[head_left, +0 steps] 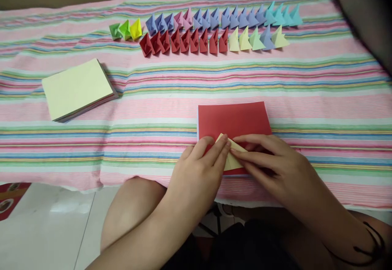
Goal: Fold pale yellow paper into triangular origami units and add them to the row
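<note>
A small pale yellow folded paper piece [231,160] lies on a red sheet [232,119] near the front edge of a striped cloth. My left hand [197,174] presses on the piece from the left with its fingers closed together. From the right, my right hand [269,161] pinches the same piece at its top. The two hands' fingertips meet over the paper and hide most of it.
Two rows of several folded paper pieces, red ones [183,41] in front and blue ones [226,16] behind, stand at the far side. A stack of paper sheets [76,88] with a pale yellow top lies at the left. The striped cloth [321,94] covers the surface; floor tiles [45,229] show below.
</note>
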Motion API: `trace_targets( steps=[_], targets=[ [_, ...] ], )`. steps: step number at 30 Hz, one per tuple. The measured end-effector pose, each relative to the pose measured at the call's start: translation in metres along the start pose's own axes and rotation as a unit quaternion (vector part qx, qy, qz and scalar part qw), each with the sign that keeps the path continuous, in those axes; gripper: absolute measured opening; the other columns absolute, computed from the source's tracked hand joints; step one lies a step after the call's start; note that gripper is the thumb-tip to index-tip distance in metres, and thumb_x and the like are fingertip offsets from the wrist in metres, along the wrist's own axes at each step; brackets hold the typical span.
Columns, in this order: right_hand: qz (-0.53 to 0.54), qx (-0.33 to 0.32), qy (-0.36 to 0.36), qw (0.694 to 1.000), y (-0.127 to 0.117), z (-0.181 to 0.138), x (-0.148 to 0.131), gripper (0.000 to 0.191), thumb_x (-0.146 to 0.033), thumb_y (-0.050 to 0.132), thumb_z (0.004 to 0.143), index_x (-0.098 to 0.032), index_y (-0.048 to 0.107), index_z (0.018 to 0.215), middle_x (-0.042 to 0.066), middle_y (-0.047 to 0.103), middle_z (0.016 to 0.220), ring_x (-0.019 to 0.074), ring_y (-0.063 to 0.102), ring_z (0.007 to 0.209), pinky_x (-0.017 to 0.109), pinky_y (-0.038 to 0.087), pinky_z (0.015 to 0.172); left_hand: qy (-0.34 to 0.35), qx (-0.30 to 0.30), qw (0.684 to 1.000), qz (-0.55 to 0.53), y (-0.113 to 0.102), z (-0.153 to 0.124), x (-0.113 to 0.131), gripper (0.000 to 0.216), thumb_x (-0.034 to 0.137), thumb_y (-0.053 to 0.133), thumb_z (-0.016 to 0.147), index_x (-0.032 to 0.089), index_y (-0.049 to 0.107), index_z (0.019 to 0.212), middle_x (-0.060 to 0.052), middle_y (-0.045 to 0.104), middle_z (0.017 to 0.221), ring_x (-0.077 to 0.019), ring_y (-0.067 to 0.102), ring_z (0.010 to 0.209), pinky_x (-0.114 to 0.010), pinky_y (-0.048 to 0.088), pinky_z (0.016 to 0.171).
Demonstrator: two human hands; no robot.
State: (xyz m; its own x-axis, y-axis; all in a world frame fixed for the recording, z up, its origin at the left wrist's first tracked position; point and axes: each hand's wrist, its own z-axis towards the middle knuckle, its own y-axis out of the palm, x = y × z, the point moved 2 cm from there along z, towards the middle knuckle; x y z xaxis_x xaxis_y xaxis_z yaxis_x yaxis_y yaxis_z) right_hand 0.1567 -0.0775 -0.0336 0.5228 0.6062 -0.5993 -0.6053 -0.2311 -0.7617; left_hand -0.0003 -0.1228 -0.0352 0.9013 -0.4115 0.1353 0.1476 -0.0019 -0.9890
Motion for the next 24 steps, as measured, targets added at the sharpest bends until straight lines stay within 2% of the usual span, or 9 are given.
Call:
trace_targets(
  steps=[9, 17, 24],
  targets=[
    [0.013, -0.005, -0.004, 1.0, 0.0006, 0.0013, 0.0017, 0.026, -0.013, 0.053, 0.086, -0.021, 0.066, 0.107, 0.006, 0.062, 0.106, 0.0176, 0.056, 0.087, 0.033, 0.048, 0.076, -0.017, 0.007, 1.0, 0.008, 0.003, 0.0028, 0.0049, 0.039, 0.012, 0.037, 0.089, 0.008, 0.05, 0.126, -0.01, 0.048, 0.137, -0.0257, 0.051, 0.114, -0.038, 0.053, 0.083],
    [0.016, -0.012, -0.006, 1.0, 0.0021, -0.0019, 0.0058, 0.027, -0.011, 0.052, 0.087, -0.017, 0.066, 0.109, 0.008, 0.061, 0.108, 0.0174, 0.055, 0.091, 0.032, 0.048, 0.078, -0.007, 0.082, 0.996, 0.046, 0.0056, -0.0019, 0.0087, 0.037, 0.008, 0.039, 0.088, 0.004, 0.053, 0.122, -0.011, 0.055, 0.13, -0.0246, 0.057, 0.105, -0.034, 0.056, 0.08],
    [0.013, -0.007, -0.005, 1.0, 0.0031, -0.0025, 0.0068, 0.027, -0.011, 0.052, 0.086, -0.017, 0.066, 0.109, 0.008, 0.062, 0.108, 0.0174, 0.056, 0.09, 0.032, 0.048, 0.077, -0.002, 0.07, 0.995, 0.067, 0.005, 0.0002, 0.0105, 0.036, 0.007, 0.037, 0.087, 0.005, 0.055, 0.119, -0.012, 0.055, 0.129, -0.0229, 0.057, 0.103, -0.03, 0.056, 0.077]
  ],
)
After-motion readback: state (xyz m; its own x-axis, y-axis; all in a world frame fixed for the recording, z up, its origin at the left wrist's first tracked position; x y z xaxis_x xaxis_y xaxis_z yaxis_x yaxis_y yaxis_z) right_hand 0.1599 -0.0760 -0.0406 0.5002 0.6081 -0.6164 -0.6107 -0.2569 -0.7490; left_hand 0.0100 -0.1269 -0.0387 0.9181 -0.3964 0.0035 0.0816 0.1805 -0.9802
